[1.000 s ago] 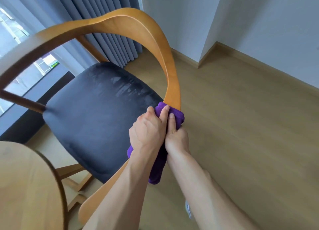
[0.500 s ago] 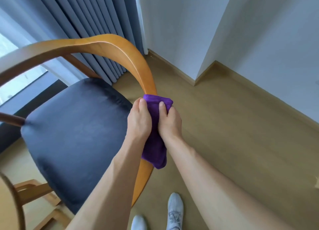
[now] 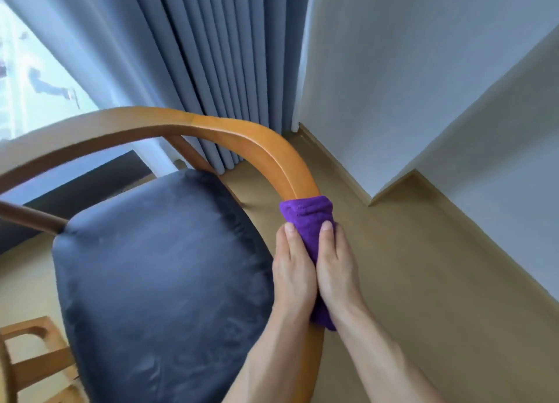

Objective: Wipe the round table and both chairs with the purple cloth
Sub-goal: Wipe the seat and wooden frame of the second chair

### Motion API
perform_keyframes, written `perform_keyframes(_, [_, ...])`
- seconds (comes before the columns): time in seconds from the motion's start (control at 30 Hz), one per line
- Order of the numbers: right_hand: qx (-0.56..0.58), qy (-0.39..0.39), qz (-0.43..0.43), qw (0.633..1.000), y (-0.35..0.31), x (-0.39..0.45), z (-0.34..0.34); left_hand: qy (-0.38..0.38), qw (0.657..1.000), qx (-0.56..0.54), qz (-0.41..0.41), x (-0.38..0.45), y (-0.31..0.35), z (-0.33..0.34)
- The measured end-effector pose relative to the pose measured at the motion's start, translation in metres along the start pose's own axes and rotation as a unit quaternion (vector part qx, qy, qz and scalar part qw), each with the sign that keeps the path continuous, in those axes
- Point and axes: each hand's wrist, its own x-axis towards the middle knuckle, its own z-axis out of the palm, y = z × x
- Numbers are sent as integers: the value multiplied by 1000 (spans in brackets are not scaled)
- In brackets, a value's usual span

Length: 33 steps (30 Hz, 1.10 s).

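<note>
The purple cloth (image 3: 305,218) is wrapped around the curved wooden rail of the chair (image 3: 248,142), on the rail's right-hand bend, and is gripped there from both sides. The left hand (image 3: 295,269) is closed round the cloth on the side toward the seat, with its thumb laid along the top of the fabric; the right hand (image 3: 337,269) is closed round it on the side toward the floor, thumb likewise on top, so that the two hands are pressed close together with only a strip of purple seen between them. The fingers beneath the rail are hidden, so how far they curl under cannot be told for certain. A fold of cloth is left showing just beyond the thumbs, and a loose end hangs out below the wrists. The chair is seen from above: its dark blue upholstered seat (image 3: 157,275) fills the lower left, and the orange-brown rail arcs over it from the left edge to the hands. The light wooden floor (image 3: 423,281) spreads to the right, bounded by a matching skirting board (image 3: 332,163) at the foot of the white walls (image 3: 408,69). Grey-blue pleated curtains (image 3: 211,54) hang behind the chair, beside a bright window (image 3: 33,78). The cloth is a deep, even purple with a soft, nubbly texture.
</note>
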Motion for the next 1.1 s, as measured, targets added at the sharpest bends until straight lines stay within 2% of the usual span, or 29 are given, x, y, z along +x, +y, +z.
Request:
perform_keyframes(0.13, [65,-108,-28,992,-39,46,-5,19,995,-99,9,26,25,11])
perform_keyframes(0.23, [43,-181,-86,979,-75,82,0,50,990,-125,30,51,54,14])
perform_keyframes(0.33, [16,-253,-126,959,-117,115,18,119,984,-123,40,86,83,15])
perform_keyframes(0.43, [-9,-344,-111,932,-143,145,42,173,974,-146,31,117,96,11])
perform_keyframes(0.53, [21,-410,-42,911,-145,172,62,193,964,-181,-4,133,96,7])
perform_keyframes(0.6, [37,-424,13,905,-140,179,67,197,959,-201,-40,134,95,6])
perform_keyframes(0.73, [23,-439,41,898,-132,172,57,205,932,-278,-113,119,96,10])
perform_keyframes(0.8, [56,-442,70,893,-121,161,40,206,945,-225,-117,110,103,16])
perform_keyframes(0.9, [165,-439,158,869,-94,130,12,216,969,-104,-64,105,114,22])
perform_keyframes(0.93, [175,-423,154,876,-84,120,4,217,972,-75,-48,107,118,21])
perform_keyframes(1.0, [148,-376,72,912,-77,107,-2,208,977,-49,-9,111,122,14])
perform_keyframes(1.03, [132,-356,24,925,-80,110,2,209,976,-61,2,113,122,12])
perform_keyframes(1.1, [75,-362,-78,926,-97,127,19,231,956,-178,-34,112,118,9])
